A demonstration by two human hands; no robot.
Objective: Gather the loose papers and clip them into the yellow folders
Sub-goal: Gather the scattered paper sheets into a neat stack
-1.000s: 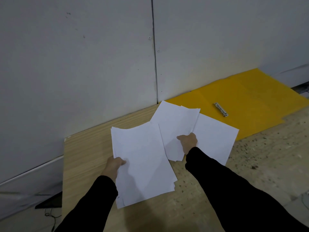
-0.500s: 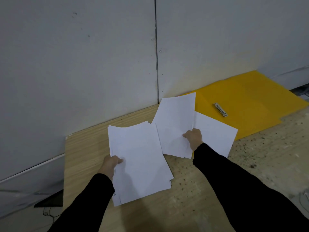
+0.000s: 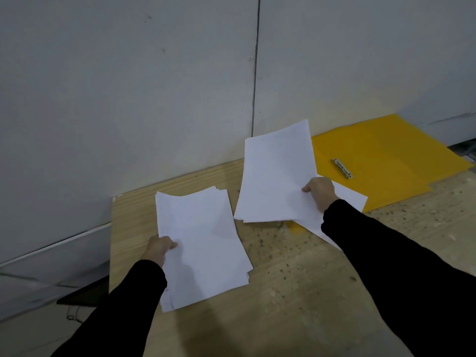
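My left hand (image 3: 160,247) grips the left edge of a thick stack of white papers (image 3: 203,243), held over the wooden table. My right hand (image 3: 320,191) pinches the right edge of a few white sheets (image 3: 277,173), lifted and tilted up toward the wall. Another white sheet (image 3: 347,199) lies flat under my right hand, partly on the open yellow folder (image 3: 386,161). The folder lies at the back right against the wall, with its metal clip (image 3: 342,168) bare on the inside.
The wooden table (image 3: 134,215) ends at its left edge near the grey wall (image 3: 128,99). Its surface toward the front right is worn and speckled. A dark object (image 3: 79,296) and a cable sit on the floor below the left edge.
My right hand has lifted its sheets off the table and swung them up and to the right. The left hand's stack has stayed roughly in place.
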